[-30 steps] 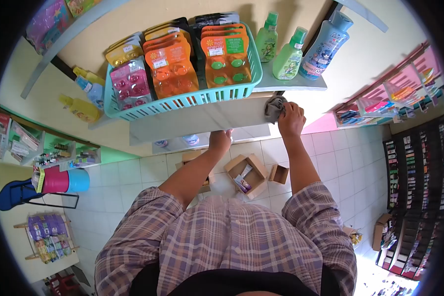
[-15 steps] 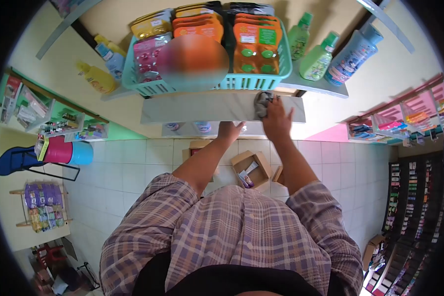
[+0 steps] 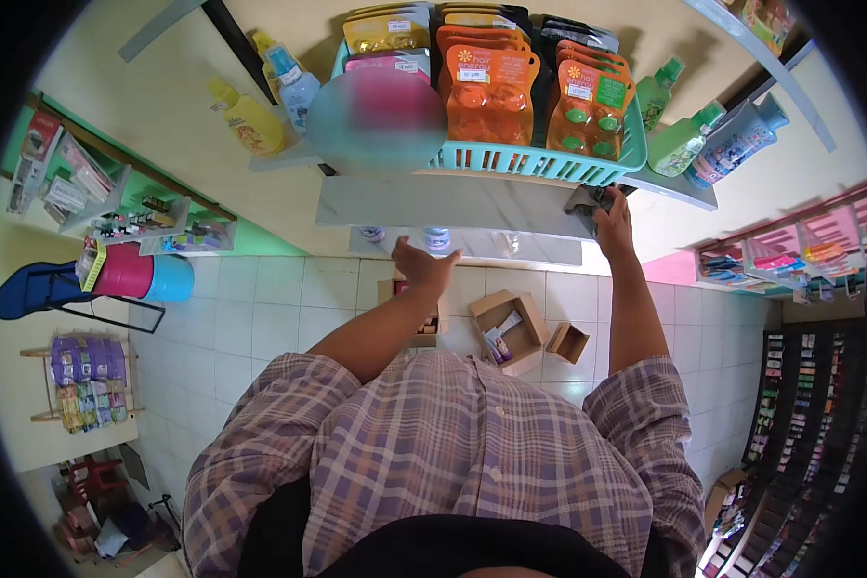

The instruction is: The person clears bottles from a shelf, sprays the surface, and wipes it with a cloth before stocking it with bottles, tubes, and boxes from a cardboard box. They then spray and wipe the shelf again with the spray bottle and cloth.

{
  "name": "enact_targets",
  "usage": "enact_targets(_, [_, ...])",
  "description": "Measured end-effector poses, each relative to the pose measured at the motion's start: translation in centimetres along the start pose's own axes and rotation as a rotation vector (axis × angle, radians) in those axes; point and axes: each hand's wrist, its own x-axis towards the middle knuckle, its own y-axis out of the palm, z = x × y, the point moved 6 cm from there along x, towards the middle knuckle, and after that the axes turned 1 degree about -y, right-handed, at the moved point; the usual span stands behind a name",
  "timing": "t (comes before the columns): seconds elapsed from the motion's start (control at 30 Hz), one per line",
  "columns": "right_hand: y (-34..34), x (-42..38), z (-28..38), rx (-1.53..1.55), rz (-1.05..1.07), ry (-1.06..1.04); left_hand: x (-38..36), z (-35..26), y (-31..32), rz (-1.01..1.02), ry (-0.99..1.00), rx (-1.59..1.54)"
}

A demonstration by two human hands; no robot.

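My right hand (image 3: 615, 229) grips a crumpled grey cloth (image 3: 582, 200) against the right end of a pale marbled shelf (image 3: 443, 202). Just above that shelf sits a turquoise basket (image 3: 539, 164) full of hair capsule packs, among them an orange one (image 3: 491, 96). A blurred oval patch covers the basket's left part. My left hand (image 3: 424, 268) is below the shelf's front edge, thumb and fingers apart, holding nothing. Close to it, a small white and blue container (image 3: 436, 238) stands on the lower shelf (image 3: 539, 250).
Yellow (image 3: 248, 120) and light-blue (image 3: 296, 90) bottles stand left of the basket; green (image 3: 684, 143) and blue (image 3: 737, 142) bottles stand right. On the tiled floor are an open carton (image 3: 511, 332) and a smaller box (image 3: 568, 342). Stocked racks (image 3: 809, 395) line the right side.
My right hand has slid the cloth rightward along the shelf to its right end. My left hand has come away from the shelf edge, down and slightly left. The view has shifted.
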Motion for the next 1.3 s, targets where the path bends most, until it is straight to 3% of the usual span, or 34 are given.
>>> enact_targets(0.1, [-0.7, -1.0, 2.3, 0.003, 0.08, 0.044, 3.1, -1.4, -0.7, 0.024, 0.167, -0.161])
enact_targets(0.13, [-1.3, -1.5, 3.8, -0.114, -0.045, -0.091, 3.7, -2.0, -0.2, 0.154, 0.208, -0.155])
enact_targets(0.17, [-1.6, -2.2, 4.4, -0.119, -0.049, -0.095, 4.1, -2.2, 0.2, 0.285, 0.247, -0.146])
enact_targets(0.23, [-4.1, -5.6, 10.9, -0.388, -0.412, -0.29, 5.7, 0.3, 2.7, 0.329, 0.318, -0.14])
enact_targets(0.3, [-1.2, -8.0, 9.7, -0.058, -0.271, -0.289, 6.2, 0.6, 3.2, 0.317, 0.466, -0.214])
enact_targets(0.33, [0.0, -10.4, 12.5, -0.088, -0.25, -0.419, 6.7, 2.8, 5.2, 0.41, 0.456, -0.414])
enact_targets(0.37, [3.6, -12.4, 11.7, 0.078, 0.054, -0.036, 6.0, 1.8, 2.3, 0.441, 0.435, -0.327])
enact_targets(0.4, [5.2, -14.5, 14.2, 0.206, 0.209, -0.019, 5.1, 1.1, 0.1, 0.447, 0.549, -0.321])
enact_targets(0.43, [7.2, -16.3, 15.0, 0.14, 0.268, -0.205, 4.0, 0.6, -1.5, 0.491, 0.53, -0.31])
enact_targets(0.57, [10.7, -21.1, 17.9, 0.264, 0.383, -0.135, 0.3, -3.3, -9.5, 0.759, 0.607, -0.312])
enact_targets(0.63, [11.2, -21.7, 18.8, 0.405, 0.435, -0.081, -1.6, -5.6, -11.4, 1.05, 0.592, -0.334])
enact_targets(0.7, [9.3, -21.1, 20.0, 0.393, 0.548, 0.018, -2.6, -8.3, -13.7, 1.064, 0.724, -0.392])
enact_targets(0.83, [3.6, -21.5, 20.3, 0.456, 0.39, -0.05, -4.8, -14.9, -17.2, 1.258, 0.84, -0.357])
enact_targets(0.9, [0.5, -21.9, 18.6, 0.348, 0.307, -0.012, -5.6, -17.4, -17.7, 1.25, 0.976, -0.36])
enact_targets(1.0, [-6.2, -21.8, 15.6, 0.371, 0.005, 0.023, -8.0, -22.9, -20.3, 1.082, 1.328, -0.48])
enact_targets(1.1, [-12.7, -20.1, 10.7, 0.566, -0.32, 0.077, -10.3, -29.0, -21.9, 1.157, 1.195, -0.554])
enact_targets(1.17, [-16.9, -18.5, 8.4, 0.683, -0.492, -0.028, -11.6, -33.6, -21.6, 1.153, 1.089, -0.723])
enact_targets(1.3, [-23.0, -15.3, 6.1, 0.679, -0.61, -0.078, -14.1, -43.6, -22.1, 0.873, 1.153, -0.545])
